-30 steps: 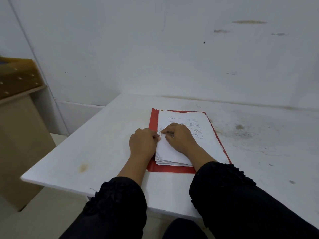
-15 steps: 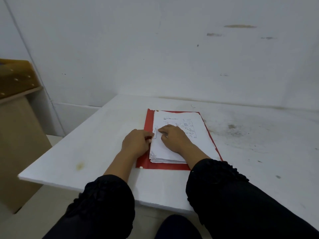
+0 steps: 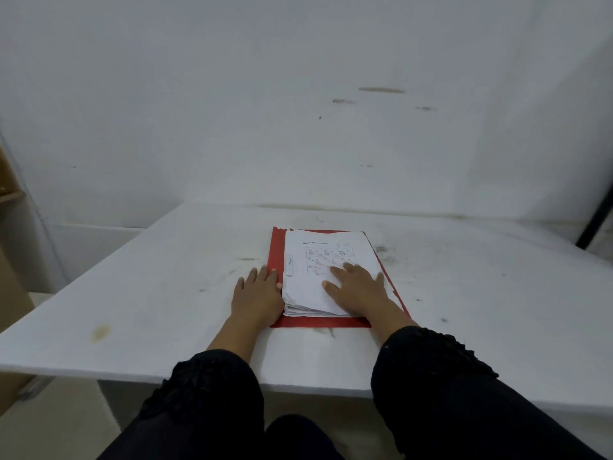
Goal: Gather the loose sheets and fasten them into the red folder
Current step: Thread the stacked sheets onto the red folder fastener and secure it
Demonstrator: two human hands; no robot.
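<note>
Showing the sheets (image 3: 328,273) stacked on the open red folder (image 3: 277,257) on the worktop (image 3: 166,293), fastener strip (image 3: 290,266) apparently in place, both flat hands, left hand (image 3: 257,292) and right hand (image 3: 356,287), gripping nothing; closing the cover seems left.

You are looking at a red folder (image 3: 278,257) carrying white sheets (image 3: 326,260) printed with black line drawings in a grid; the white table (image 3: 166,293) is showing grey smudges at far right and a yellowish-brown stain near left; your sleeves (image 3: 431,366) are showing black; the wall (image 3: 298,94) is showing white with brownish streaks.
</note>
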